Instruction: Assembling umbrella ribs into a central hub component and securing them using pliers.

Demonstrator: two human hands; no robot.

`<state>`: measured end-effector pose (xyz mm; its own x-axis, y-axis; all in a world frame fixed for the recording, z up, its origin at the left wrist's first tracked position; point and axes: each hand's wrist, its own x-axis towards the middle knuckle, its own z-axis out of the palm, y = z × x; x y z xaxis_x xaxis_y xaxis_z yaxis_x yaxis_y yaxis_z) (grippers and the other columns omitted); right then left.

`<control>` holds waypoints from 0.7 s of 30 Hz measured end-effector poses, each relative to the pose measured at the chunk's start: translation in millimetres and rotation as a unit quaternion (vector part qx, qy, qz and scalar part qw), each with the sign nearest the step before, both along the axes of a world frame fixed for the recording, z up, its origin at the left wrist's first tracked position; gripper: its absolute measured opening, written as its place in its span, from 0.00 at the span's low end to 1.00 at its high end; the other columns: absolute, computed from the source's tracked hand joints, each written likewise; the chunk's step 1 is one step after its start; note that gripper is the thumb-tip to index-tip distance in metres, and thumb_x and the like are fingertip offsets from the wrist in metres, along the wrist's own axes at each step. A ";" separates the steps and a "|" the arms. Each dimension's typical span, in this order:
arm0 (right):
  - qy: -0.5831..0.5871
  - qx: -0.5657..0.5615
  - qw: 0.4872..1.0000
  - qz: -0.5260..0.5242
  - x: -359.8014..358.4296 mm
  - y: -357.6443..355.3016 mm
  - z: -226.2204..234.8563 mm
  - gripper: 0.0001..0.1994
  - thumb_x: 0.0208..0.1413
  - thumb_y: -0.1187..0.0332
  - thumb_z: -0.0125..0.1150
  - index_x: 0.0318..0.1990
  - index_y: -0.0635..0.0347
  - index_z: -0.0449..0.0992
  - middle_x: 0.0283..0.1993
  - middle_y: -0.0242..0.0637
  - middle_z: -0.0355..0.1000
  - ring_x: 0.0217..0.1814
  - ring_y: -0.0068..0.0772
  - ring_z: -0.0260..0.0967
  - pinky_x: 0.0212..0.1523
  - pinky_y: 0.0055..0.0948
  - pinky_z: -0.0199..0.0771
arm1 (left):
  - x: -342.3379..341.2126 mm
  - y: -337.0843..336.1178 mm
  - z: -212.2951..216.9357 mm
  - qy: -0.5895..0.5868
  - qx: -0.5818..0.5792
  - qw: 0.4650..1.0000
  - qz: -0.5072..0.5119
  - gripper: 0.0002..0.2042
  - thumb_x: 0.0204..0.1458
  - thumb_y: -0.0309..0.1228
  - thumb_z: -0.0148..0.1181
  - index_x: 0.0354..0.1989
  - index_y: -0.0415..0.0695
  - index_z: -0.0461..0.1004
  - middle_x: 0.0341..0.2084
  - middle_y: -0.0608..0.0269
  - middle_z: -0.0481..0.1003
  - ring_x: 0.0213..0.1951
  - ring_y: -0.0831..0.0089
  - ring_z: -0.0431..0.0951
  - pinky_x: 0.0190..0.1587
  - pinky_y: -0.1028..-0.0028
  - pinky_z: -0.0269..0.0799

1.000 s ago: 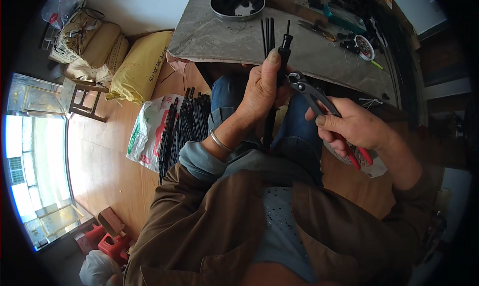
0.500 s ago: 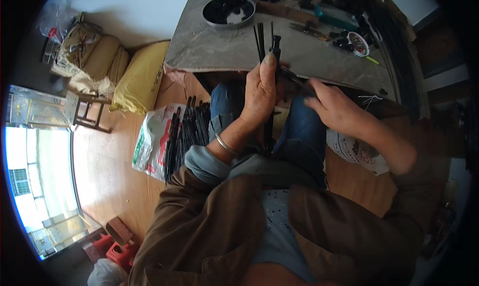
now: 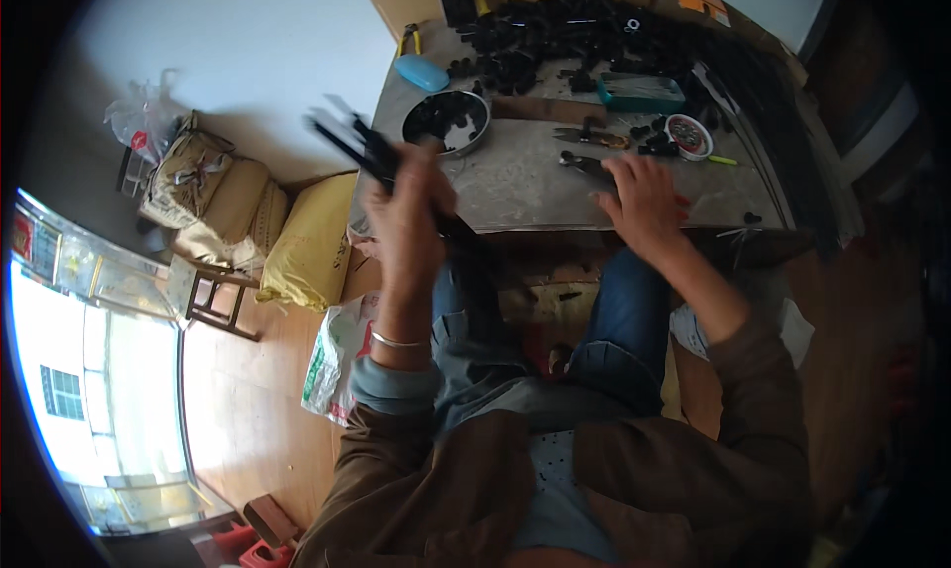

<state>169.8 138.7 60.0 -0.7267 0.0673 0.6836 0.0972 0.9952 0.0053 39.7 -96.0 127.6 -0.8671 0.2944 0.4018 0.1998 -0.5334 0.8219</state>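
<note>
Brown jacket sleeves are leading up from the lower edge to both hands. The left hand (image 3: 404, 216) is lifting beside the near left corner of the table (image 3: 515, 187), its fingers clenched around a bundle of thin black rods (image 3: 371, 157) that is blurring as it sticks up and to the left, with its lower end crossing the table edge toward the lap. The right hand (image 3: 642, 200) is lying on the table near its front edge, fingers spread and released, fingertips just beside a pair of pliers (image 3: 586, 164); it is gripping nothing.

Risk, as I judge it: the rods are fanning at the top, so a loose one could be slipping out of the fist, or the swinging tips could be knocking the round metal bowl (image 3: 446, 122) of black parts sitting just beyond them on the table.

Grey and scuffed, the table is carrying, farther back, a small red-rimmed dish (image 3: 689, 135), a teal tray (image 3: 639, 93) and a heap of black parts (image 3: 555, 38). Left of the table, a yellow sack (image 3: 312, 241) and tan sacks (image 3: 213, 197) are leaning on a white wall above a wooden floor (image 3: 248, 400), with a bright window at the far left.
</note>
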 end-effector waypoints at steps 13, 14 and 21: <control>0.161 -0.825 0.510 0.185 126.0 -12.8 -50.2 0.16 0.64 0.55 0.44 0.46 0.57 0.68 0.45 0.37 0.67 0.31 0.26 0.67 0.26 0.28 0.70 | 54.4 -4.4 -119.7 -0.417 0.076 0.896 -0.133 0.30 0.58 0.59 0.42 0.37 0.37 0.70 0.30 0.54 0.74 0.33 0.63 0.75 0.41 0.62 0.73; 0.193 -0.832 0.496 0.159 128.9 -0.7 -38.6 0.14 0.63 0.56 0.46 0.38 0.57 0.69 0.38 0.35 0.66 0.26 0.24 0.64 0.24 0.27 0.67 | 75.7 -2.5 -131.1 -0.434 0.001 0.859 -0.270 0.30 0.58 0.59 0.44 0.40 0.37 0.71 0.33 0.55 0.74 0.35 0.64 0.76 0.42 0.64 0.74; -0.002 -0.629 0.777 0.033 81.1 -43.0 -52.7 0.11 0.62 0.61 0.48 0.37 0.59 0.71 0.33 0.33 0.69 0.31 0.20 0.67 0.28 0.24 0.68 | 105.8 45.0 -64.1 0.203 -0.176 0.949 -0.162 0.25 0.52 0.46 0.61 0.48 0.36 0.71 0.45 0.51 0.71 0.50 0.67 0.70 0.43 0.72 0.73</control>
<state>250.9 95.7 7.3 -0.7588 0.6429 0.1041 0.0487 0.2153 -0.9753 145.5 -51.0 63.6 -0.5022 0.6974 0.5113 0.4112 -0.3276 0.8506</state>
